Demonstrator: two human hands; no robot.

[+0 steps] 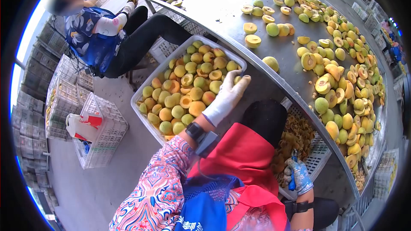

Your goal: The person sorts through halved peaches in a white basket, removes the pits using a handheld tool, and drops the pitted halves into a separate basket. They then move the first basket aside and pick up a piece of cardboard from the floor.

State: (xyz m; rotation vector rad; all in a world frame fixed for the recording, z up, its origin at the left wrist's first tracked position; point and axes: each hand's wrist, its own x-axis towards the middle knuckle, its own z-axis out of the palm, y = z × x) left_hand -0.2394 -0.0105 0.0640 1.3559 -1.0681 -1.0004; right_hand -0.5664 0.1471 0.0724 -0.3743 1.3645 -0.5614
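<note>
My left hand [227, 95], in a white glove, is over the right edge of a white crate [147, 122] filled with yellow-green fruit [170, 101]. Its fingers are closed on a fruit half [242, 79]. Low at the right, my right hand [299, 175], in a blue patterned glove, grips a small blue-handled tool [292, 180]. It is above a white basket [320, 154] that holds brown pits and scraps [295, 139]. The tool's tip is too small to make out clearly.
A metal table [222, 15] with a raised rim carries many halved and whole fruits [338, 90]. Another person [100, 34] sits at the upper left. White crates [105, 141] stand on the floor at left, one with a white and red bag [83, 125].
</note>
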